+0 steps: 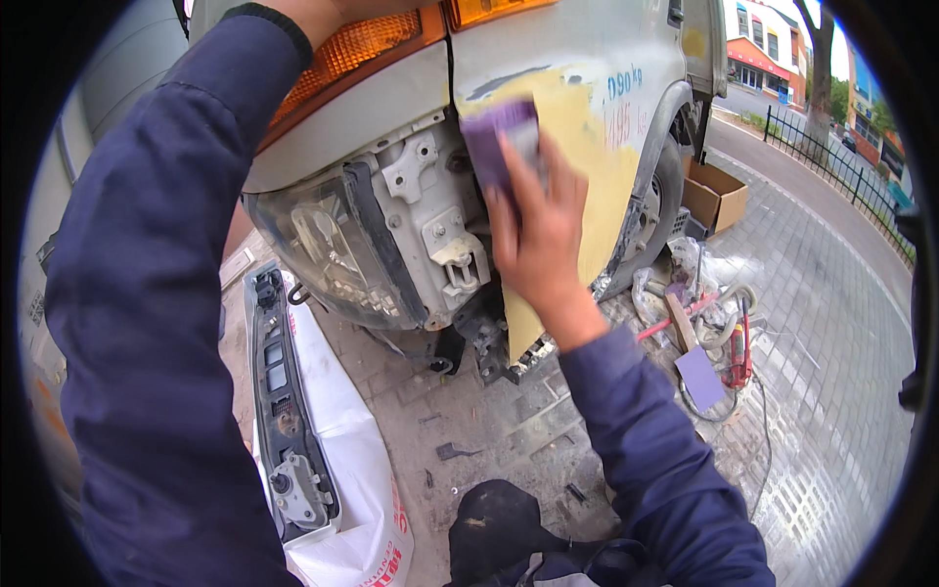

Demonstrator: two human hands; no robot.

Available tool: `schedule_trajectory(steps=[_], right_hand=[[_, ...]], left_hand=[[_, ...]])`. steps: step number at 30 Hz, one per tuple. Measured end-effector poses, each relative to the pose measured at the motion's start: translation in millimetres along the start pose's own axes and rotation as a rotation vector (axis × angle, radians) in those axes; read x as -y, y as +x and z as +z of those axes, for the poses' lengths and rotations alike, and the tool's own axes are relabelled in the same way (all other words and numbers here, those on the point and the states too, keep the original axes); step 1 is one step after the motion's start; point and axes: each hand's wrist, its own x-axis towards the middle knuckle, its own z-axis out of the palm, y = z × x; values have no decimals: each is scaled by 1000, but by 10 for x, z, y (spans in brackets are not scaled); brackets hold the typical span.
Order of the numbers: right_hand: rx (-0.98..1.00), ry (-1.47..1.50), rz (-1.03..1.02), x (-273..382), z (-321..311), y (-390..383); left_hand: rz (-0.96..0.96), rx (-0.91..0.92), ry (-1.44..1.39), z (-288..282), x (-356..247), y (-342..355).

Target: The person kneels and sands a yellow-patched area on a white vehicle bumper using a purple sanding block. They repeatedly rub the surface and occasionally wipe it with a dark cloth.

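My right hand [544, 235] is closed around a sanding block with purple abrasive paper [486, 142]. The block lies against the front edge of the truck's door panel [572, 210], which is coated in smooth yellow filler. Only the wrist and back part of my left hand [337, 10] show at the top edge, above the orange turn signal lamp [357, 49]; its fingers are out of the picture. Below the lamp sit the clear headlight [313, 240] and bare white metal brackets [452, 245]. My left arm crosses the left side of the view.
A long black trim part [284, 411] lies on a white sack [342, 430] at the lower left. Right of the truck are a red power tool [740, 357] with hose, a purple sandpaper sheet [700, 378], plastic wrap and an open cardboard box [714, 196]. Debris dots the paving.
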Motion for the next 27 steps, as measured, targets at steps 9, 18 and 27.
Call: schedule_trajectory(steps=[9, 18, 27], right_hand=[[12, 89, 29, 331, -172, -691], [22, 5, 134, 76, 147, -385], [-63, 25, 63, 192, 38, 158]], left_hand=[[64, -2, 67, 29, 16, 45], [81, -2, 147, 29, -54, 63], [57, 11, 185, 34, -55, 47]])
